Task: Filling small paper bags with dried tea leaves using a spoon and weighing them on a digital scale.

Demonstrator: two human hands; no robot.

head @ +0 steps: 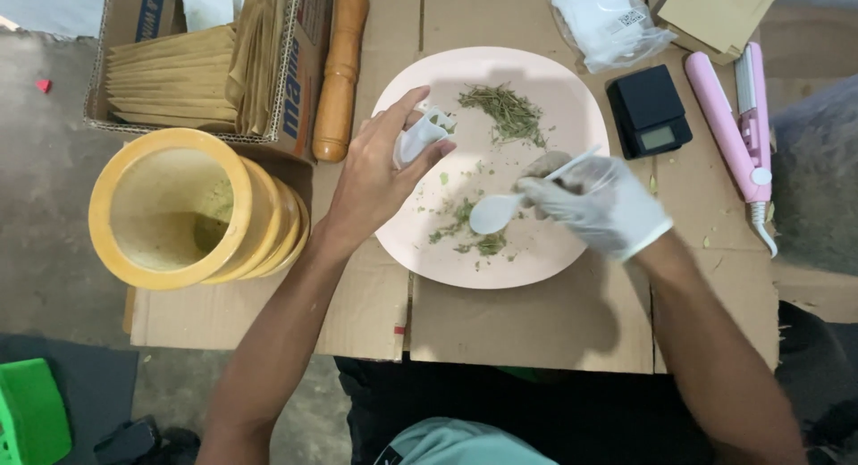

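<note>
**Pale pink plate, white spoon working the dried herb**

Pale pink is the stage here: a round plate [527, 259] sits mid-cardboard, and both hands are over it. The right hand [597, 206], in a thin white glove, pinches the handle of a white plastic spoon [494, 212] between closed fingers. The spoon's long axis runs from far right down to near left, handle up by the glove, bowl low and pointing at the near-left part of the plate, right on the scatter of crushed green herb [465, 228]. That low slant looks suited to scooping along the plate.

The bare left hand [380, 175] grips a small white sachet [420, 136], fingers curled round it, mouth turned right toward the spoon and held just above the plate's left edge, so I judge any spill would land on the plate. A looser heap of dried herb sprigs [509, 112] lies on the far side of the plate, apart from the crushed bits.

Around it: a yellow wooden mortar [179, 210] tipped on its side to the left, its wooden pestle [340, 72] lying beyond, a cardboard box of brown paper envelopes [170, 76] far left. To the right, a small black pocket scale [650, 110], then a pink handheld heat sealer [737, 125]. A clear bag of white sachets [608, 23] sits far right.
</note>
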